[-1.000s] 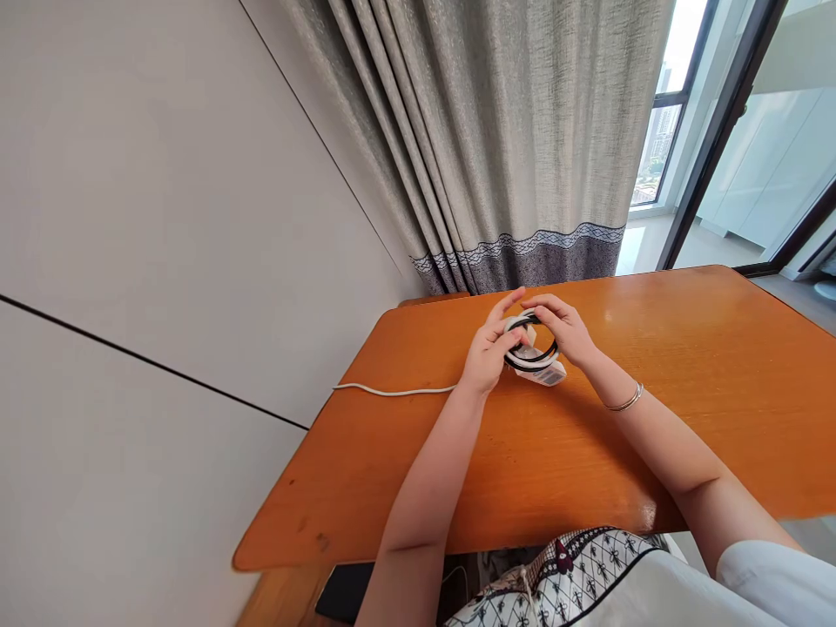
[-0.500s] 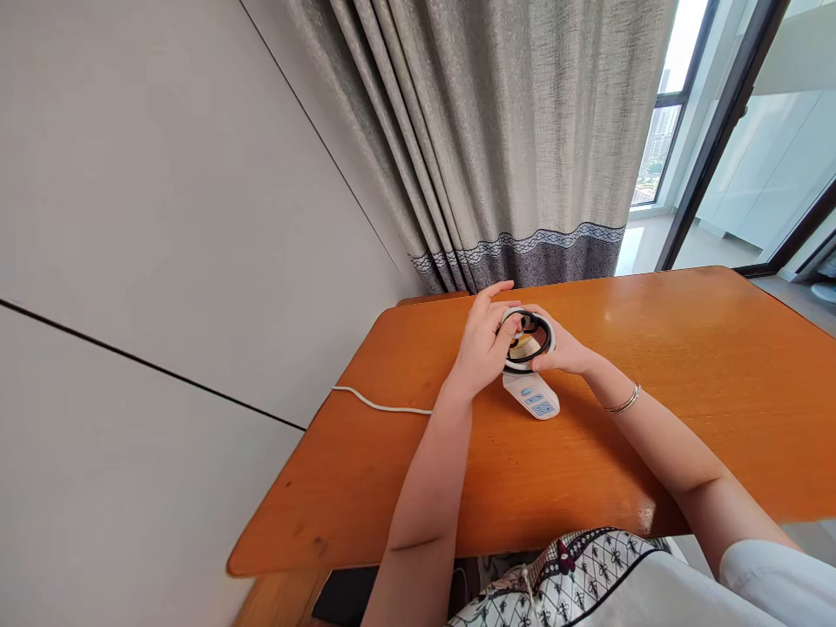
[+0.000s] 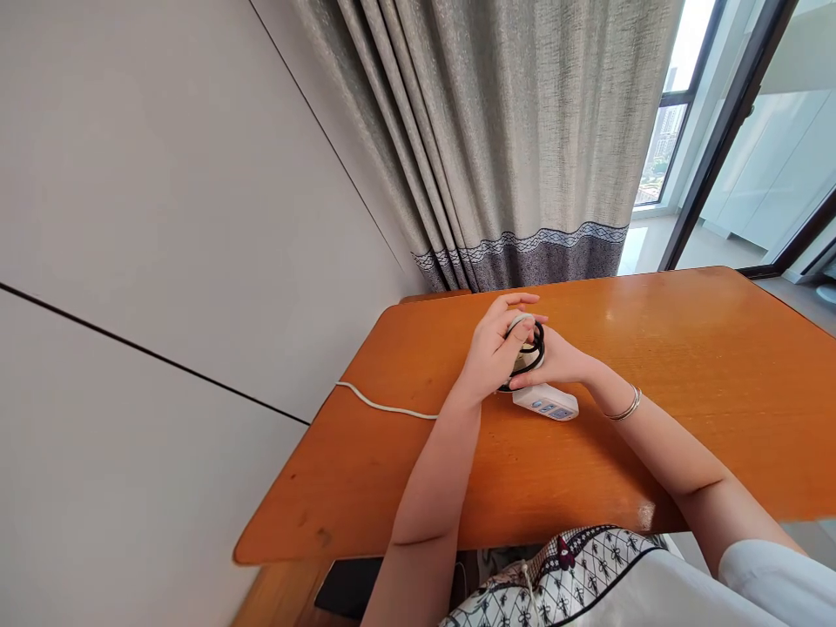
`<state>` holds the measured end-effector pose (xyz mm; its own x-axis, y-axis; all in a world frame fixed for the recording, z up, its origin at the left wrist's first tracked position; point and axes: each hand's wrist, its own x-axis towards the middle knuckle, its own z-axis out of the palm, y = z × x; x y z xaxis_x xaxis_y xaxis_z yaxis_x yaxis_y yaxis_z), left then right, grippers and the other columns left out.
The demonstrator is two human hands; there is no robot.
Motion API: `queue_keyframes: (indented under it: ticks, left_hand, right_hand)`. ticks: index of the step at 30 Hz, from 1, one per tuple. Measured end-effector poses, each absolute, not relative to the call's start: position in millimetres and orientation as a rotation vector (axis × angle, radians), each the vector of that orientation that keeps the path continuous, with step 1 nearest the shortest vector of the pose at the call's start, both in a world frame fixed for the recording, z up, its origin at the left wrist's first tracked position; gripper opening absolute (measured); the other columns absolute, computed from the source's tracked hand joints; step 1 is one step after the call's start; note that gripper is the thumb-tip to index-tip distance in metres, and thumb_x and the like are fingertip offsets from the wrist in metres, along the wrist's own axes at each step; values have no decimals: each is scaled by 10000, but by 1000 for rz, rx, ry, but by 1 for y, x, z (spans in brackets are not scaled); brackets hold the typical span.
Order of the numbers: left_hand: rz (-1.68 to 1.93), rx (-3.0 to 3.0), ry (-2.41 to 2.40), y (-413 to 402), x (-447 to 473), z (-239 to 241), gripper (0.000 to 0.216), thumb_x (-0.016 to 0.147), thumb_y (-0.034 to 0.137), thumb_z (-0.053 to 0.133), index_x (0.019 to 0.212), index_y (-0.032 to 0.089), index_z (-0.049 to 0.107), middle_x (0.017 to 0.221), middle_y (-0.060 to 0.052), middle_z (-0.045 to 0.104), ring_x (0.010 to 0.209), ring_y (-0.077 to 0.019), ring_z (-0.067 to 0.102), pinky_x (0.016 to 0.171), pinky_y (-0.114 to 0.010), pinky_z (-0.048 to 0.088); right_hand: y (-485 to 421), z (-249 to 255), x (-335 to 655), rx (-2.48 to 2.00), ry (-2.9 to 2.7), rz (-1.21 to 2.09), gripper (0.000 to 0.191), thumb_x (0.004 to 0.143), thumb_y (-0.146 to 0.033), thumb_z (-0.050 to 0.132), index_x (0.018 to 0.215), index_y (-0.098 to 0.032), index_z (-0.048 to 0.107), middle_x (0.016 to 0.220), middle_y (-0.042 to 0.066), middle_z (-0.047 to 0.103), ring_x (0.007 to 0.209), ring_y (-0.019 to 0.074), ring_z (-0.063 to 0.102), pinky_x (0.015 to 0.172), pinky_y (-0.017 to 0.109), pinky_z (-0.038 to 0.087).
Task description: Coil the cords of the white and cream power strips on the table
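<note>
Two bare hands are counted at the middle of one orange table (image 3: 685, 366): one left hand (image 3: 495, 355) and one right hand (image 3: 556, 366). One coiled cable (image 3: 534, 342) is seen between them; its black and white loops cannot be numbered. One white power strip (image 3: 549, 403) is counted just near of the hands, and one white cord (image 3: 385, 406) to its left. One bracelet (image 3: 625, 407) is counted on the right wrist. One grey curtain (image 3: 509, 131) is counted at the far side, and one dark flat object (image 3: 343, 588) below the near table edge.
</note>
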<state>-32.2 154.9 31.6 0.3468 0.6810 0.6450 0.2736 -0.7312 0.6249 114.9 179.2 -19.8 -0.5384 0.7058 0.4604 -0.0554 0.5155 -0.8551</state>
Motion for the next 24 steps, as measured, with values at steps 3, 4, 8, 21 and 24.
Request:
queue_keyframes:
  ticks: [3,4,8,21,24]
  left_hand:
    - [1349,2170,782,154,-33,34,474,968,537,463,676,195,611,1197,-115,669,1236,-251,576,1039,-408,493]
    - [1351,2168,775,154,-34,34,471,965,542,468,682,195,613,1208,-116,665,1247,-254,571,1043,-412,492]
    - [1411,2252,832,151,-39,35,424,979,504,469,750,192,641,1229,-115,659,1257,-245,569,1086,-435,453]
    - [1303,2348,865,139,-45,45,332,988,389,483,939,180,735,1254,-122,661,1180,-243,618,990,-404,518]
    - [1289,2289,840,138,-43,45,335,979,385,496,901,181,750,1235,-116,672,1187,-244,616,1013,-405,502]
  right_hand:
    - [179,-29,109,-445,-1663,1304,719,527,-672,855,1004,-203,588,1008,53,621,989,239,592,899,370,484]
    - [179,-33,107,-420,-1588,1357,743,538,-733,814,1009,-206,585,1018,53,616,997,236,588,902,364,480]
    - [179,-41,101,-387,-1445,1450,703,620,-772,744,1016,-215,582,1010,39,615,971,208,581,870,327,484]
    - [157,-20,96,-475,-1961,1184,613,674,-542,825,1109,-174,597,1056,73,669,1077,268,623,949,405,510]
    - [147,-16,93,-624,-2023,942,567,666,-444,851,1109,-187,607,1076,82,675,1091,289,624,953,427,506]
